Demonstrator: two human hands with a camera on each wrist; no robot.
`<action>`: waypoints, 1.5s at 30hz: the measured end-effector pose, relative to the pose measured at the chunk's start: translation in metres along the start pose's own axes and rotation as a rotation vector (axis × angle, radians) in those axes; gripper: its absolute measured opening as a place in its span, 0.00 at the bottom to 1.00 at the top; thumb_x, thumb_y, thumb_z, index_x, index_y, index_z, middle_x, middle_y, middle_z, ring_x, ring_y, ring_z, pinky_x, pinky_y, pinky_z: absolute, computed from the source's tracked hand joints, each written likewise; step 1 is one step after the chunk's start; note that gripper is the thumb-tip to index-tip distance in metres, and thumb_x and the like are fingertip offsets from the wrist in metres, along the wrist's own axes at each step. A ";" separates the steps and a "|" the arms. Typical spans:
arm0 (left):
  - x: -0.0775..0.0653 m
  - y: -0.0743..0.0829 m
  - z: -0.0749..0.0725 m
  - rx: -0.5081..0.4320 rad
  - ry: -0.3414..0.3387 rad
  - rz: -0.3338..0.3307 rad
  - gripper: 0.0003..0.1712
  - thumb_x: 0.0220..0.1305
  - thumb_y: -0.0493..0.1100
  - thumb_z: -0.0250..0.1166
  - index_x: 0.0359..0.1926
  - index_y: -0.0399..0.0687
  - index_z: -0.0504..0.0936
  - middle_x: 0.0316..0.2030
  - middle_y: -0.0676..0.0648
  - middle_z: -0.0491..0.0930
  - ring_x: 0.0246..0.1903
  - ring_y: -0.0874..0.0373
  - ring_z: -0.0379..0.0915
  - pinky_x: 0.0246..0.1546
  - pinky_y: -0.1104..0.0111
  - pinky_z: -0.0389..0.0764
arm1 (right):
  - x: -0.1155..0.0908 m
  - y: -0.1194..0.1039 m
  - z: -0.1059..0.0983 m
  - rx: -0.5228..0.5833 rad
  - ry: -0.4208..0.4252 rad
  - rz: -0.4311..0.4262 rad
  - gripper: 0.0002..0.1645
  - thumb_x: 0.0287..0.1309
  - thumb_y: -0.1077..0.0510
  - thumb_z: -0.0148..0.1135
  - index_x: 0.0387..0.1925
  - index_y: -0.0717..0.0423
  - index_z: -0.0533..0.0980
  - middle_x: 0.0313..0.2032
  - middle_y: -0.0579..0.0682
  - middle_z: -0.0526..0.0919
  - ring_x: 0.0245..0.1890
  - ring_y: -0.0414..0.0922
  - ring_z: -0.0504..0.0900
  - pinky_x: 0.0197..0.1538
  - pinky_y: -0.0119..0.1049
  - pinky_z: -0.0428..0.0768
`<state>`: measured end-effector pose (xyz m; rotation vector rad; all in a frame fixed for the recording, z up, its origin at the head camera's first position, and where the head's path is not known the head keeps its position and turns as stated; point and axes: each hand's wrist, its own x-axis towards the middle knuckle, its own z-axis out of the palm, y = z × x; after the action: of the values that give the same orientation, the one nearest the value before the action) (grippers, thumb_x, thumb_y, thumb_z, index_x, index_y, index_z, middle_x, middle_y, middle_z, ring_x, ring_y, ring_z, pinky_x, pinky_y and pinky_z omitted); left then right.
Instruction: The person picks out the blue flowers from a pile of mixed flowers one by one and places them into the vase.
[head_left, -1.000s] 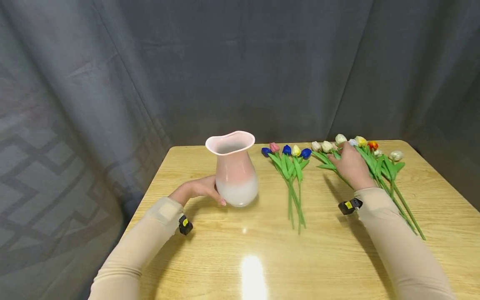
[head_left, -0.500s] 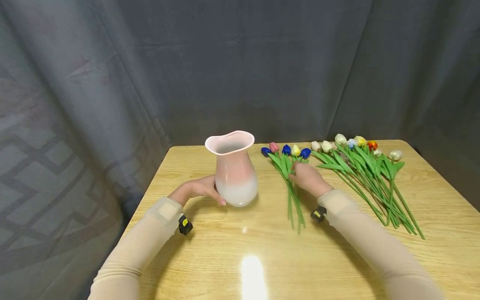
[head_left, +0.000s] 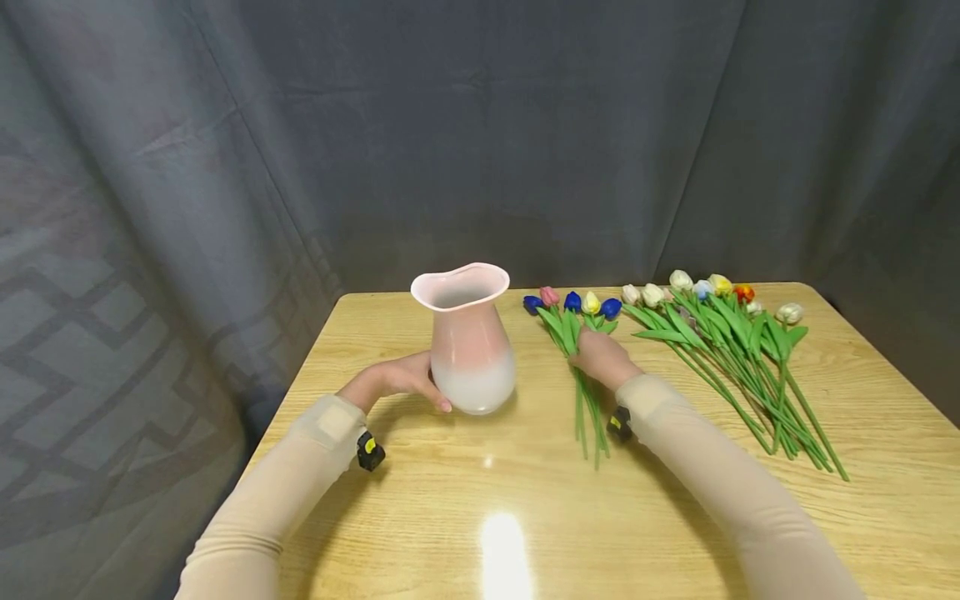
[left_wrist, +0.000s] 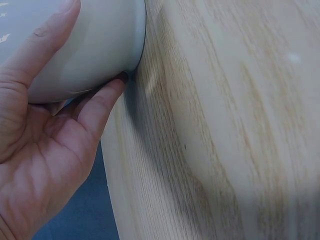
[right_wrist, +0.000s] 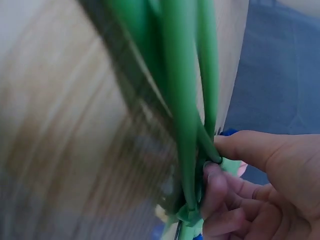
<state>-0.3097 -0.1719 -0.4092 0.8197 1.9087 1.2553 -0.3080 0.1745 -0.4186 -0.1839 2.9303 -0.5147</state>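
Note:
My left hand holds the lower left side of a pink-and-white vase with a wavy rim, standing upright on the table. In the left wrist view, the thumb lies along the vase wall while the other fingers reach round its base. A small bunch of artificial tulips in blue, pink and yellow lies right of the vase. My right hand is over this bunch, just below the leaves. Up close, its thumb and index finger pinch a green tulip stem.
A larger bunch of tulips, with white, yellow, orange and pale blue heads, lies at the table's right side. Dark grey curtains hang behind and beside the wooden table.
My right hand has moved left from the larger tulip bunch to the smaller one and now pinches a stem there. The left hand and the vase have stayed in place.

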 end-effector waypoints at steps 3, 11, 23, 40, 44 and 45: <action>0.000 0.000 0.000 0.006 0.005 -0.008 0.52 0.45 0.29 0.73 0.70 0.47 0.57 0.64 0.44 0.67 0.63 0.51 0.65 0.65 0.58 0.65 | 0.001 0.000 -0.001 0.005 -0.001 -0.007 0.43 0.61 0.56 0.60 0.66 0.79 0.54 0.43 0.68 0.81 0.38 0.56 0.82 0.42 0.50 0.81; 0.000 0.001 0.000 0.016 0.005 -0.003 0.52 0.45 0.29 0.74 0.69 0.46 0.57 0.64 0.44 0.68 0.63 0.51 0.65 0.66 0.57 0.64 | 0.002 0.008 -0.003 0.268 0.026 -0.029 0.10 0.59 0.61 0.59 0.31 0.64 0.69 0.26 0.50 0.69 0.23 0.41 0.68 0.29 0.32 0.69; 0.002 0.000 -0.001 0.011 0.002 -0.003 0.51 0.44 0.30 0.74 0.69 0.47 0.58 0.64 0.44 0.68 0.62 0.51 0.66 0.65 0.57 0.65 | -0.025 0.005 -0.047 0.745 0.311 -0.160 0.26 0.66 0.59 0.57 0.58 0.69 0.61 0.39 0.57 0.74 0.23 0.38 0.75 0.30 0.33 0.80; 0.000 0.000 -0.002 0.015 0.002 0.000 0.52 0.44 0.29 0.74 0.69 0.47 0.58 0.64 0.44 0.68 0.62 0.50 0.66 0.65 0.57 0.65 | -0.051 0.049 -0.099 0.633 0.997 -0.090 0.17 0.65 0.52 0.59 0.49 0.58 0.71 0.34 0.30 0.71 0.30 0.27 0.68 0.35 0.25 0.65; 0.001 -0.001 -0.002 0.013 -0.001 0.007 0.51 0.45 0.29 0.74 0.69 0.47 0.58 0.64 0.44 0.68 0.62 0.51 0.66 0.65 0.58 0.66 | -0.054 0.071 -0.099 0.463 0.988 0.016 0.21 0.66 0.50 0.57 0.51 0.62 0.71 0.38 0.44 0.75 0.30 0.29 0.66 0.35 0.28 0.64; 0.001 -0.001 -0.002 0.013 -0.002 0.007 0.51 0.45 0.29 0.74 0.69 0.47 0.58 0.64 0.44 0.68 0.62 0.51 0.66 0.64 0.58 0.66 | -0.055 0.077 -0.099 0.427 0.973 0.038 0.21 0.66 0.51 0.57 0.51 0.62 0.71 0.40 0.49 0.76 0.30 0.31 0.67 0.35 0.29 0.64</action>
<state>-0.3122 -0.1724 -0.4100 0.8350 1.9151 1.2473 -0.2793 0.2864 -0.3461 0.2562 3.5588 -1.5733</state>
